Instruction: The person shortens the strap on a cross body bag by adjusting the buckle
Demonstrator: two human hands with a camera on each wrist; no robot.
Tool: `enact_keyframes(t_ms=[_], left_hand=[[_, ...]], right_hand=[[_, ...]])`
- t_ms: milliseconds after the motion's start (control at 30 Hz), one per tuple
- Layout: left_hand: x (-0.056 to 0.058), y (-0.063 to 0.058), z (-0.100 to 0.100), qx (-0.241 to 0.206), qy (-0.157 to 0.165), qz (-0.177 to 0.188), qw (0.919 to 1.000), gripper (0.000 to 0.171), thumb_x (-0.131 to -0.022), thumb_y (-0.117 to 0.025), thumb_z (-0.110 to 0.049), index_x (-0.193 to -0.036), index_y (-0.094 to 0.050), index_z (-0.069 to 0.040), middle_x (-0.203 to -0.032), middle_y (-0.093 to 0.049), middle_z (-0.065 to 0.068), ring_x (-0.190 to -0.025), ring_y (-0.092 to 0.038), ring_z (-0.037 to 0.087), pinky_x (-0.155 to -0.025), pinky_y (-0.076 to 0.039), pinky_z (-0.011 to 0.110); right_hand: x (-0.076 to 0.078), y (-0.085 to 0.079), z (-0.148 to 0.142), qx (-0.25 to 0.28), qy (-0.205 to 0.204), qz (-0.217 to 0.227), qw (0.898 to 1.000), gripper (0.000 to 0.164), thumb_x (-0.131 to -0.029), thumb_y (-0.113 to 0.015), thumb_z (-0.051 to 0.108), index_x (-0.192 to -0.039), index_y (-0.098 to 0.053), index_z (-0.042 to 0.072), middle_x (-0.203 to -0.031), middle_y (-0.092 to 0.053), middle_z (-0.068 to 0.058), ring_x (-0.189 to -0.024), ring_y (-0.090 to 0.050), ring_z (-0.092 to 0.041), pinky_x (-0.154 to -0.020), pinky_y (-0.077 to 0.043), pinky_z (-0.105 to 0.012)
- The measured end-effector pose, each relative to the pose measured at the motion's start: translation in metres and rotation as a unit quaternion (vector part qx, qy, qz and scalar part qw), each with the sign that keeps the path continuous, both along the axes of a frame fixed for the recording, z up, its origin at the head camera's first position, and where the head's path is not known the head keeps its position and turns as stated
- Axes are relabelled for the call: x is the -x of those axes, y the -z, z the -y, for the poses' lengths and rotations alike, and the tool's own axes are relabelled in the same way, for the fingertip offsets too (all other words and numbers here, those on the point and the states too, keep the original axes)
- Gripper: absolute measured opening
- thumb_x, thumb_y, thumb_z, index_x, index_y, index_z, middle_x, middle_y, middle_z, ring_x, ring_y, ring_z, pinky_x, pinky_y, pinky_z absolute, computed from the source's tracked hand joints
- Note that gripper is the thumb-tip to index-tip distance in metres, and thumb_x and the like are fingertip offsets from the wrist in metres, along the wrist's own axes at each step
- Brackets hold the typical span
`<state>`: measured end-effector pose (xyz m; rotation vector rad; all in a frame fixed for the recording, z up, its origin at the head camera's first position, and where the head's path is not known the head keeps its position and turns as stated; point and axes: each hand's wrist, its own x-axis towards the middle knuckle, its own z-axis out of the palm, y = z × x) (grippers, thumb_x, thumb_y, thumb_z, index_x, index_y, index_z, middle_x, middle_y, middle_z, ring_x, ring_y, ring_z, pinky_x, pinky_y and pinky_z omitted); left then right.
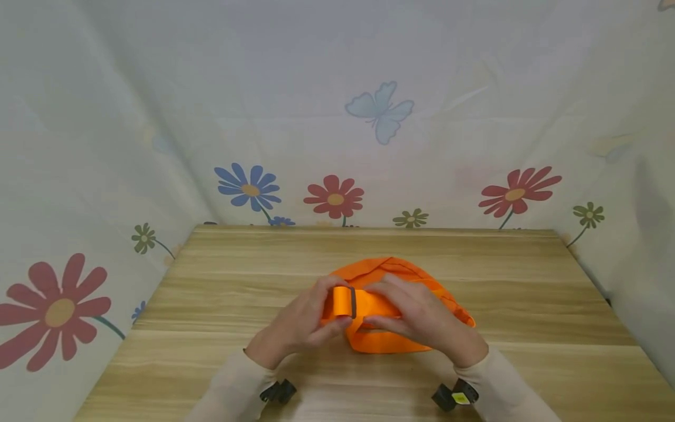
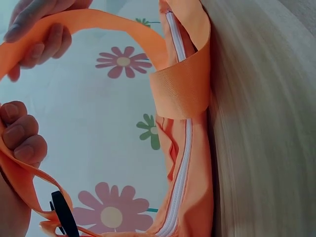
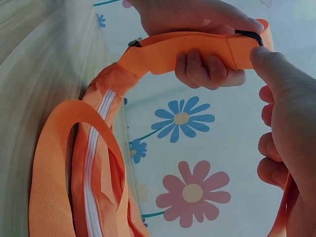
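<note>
An orange fabric bag (image 1: 390, 344) with a white zipper (image 2: 180, 182) lies on the table. Its wide orange strap (image 3: 168, 52) rises into both hands. My left hand (image 1: 311, 313) grips the strap close to a black slider buckle (image 1: 353, 302), where the webbing forms a short loop. My right hand (image 1: 422, 310) holds the strap just right of the buckle, thumb below and fingers above. In the right wrist view, the right thumb (image 3: 276, 64) is right at the buckle. Another strap loop (image 2: 180, 94) hangs across the zipper.
The wooden table (image 1: 253, 252) runs back to a pale curtain (image 1: 295, 129) printed with flowers and a butterfly. More curtain hangs along both sides. Black camera mounts (image 1: 278, 391) sit at the wrists, beside the light sleeves (image 1: 232, 387).
</note>
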<state>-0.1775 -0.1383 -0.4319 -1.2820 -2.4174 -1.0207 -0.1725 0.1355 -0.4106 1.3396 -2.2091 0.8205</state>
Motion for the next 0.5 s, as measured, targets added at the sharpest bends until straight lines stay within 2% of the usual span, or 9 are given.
enact_keyframes(t_ms=[100, 233, 400, 500], left_hand=[[-0.0002, -0.0001, -0.0014, 0.003, 0.003, -0.005, 1.0, 0.058, -0.102, -0.069, -0.036, -0.144, -0.039, -0.009, -0.111, -0.069, 0.006, -0.092, -0.066, 0.014, -0.084, -0.063, 0.028], [-0.0014, -0.0002, -0.0031, 0.01, 0.003, 0.012, 0.9999, 0.058, -0.102, -0.069, -0.037, -0.144, -0.038, -0.01, -0.108, -0.069, 0.003, -0.09, -0.065, 0.012, -0.082, -0.062, 0.026], [-0.0022, -0.0009, -0.004, 0.015, 0.001, 0.028, 0.9995, 0.063, -0.099, -0.076, -0.031, -0.143, -0.037, -0.008, -0.116, -0.069, 0.007, -0.095, -0.065, 0.013, -0.087, -0.063, 0.027], [-0.0023, -0.0014, -0.0036, 0.016, 0.002, 0.023, 0.9996, 0.066, -0.095, -0.083, -0.025, -0.139, -0.037, -0.006, -0.12, -0.069, 0.011, -0.097, -0.067, 0.017, -0.09, -0.063, 0.03]], right_hand=[[-0.0005, -0.0011, 0.002, -0.005, -0.002, -0.004, 1.0, 0.051, -0.099, -0.074, 0.048, -0.131, -0.067, 0.009, -0.114, -0.07, 0.002, -0.086, -0.068, -0.009, -0.084, -0.061, -0.018], [-0.0013, -0.0013, 0.0039, -0.012, 0.003, -0.017, 1.0, 0.053, -0.097, -0.076, 0.049, -0.132, -0.068, 0.011, -0.117, -0.071, 0.002, -0.092, -0.07, -0.01, -0.088, -0.063, -0.021], [-0.0019, -0.0012, 0.0052, -0.013, 0.009, -0.04, 0.999, 0.055, -0.094, -0.08, 0.049, -0.131, -0.071, 0.01, -0.118, -0.071, 0.002, -0.099, -0.072, -0.012, -0.093, -0.063, -0.023], [-0.0016, -0.001, 0.0062, -0.007, 0.002, -0.056, 0.998, 0.057, -0.088, -0.088, 0.04, -0.132, -0.071, 0.007, -0.116, -0.072, 0.001, -0.099, -0.073, -0.013, -0.092, -0.063, -0.024]])
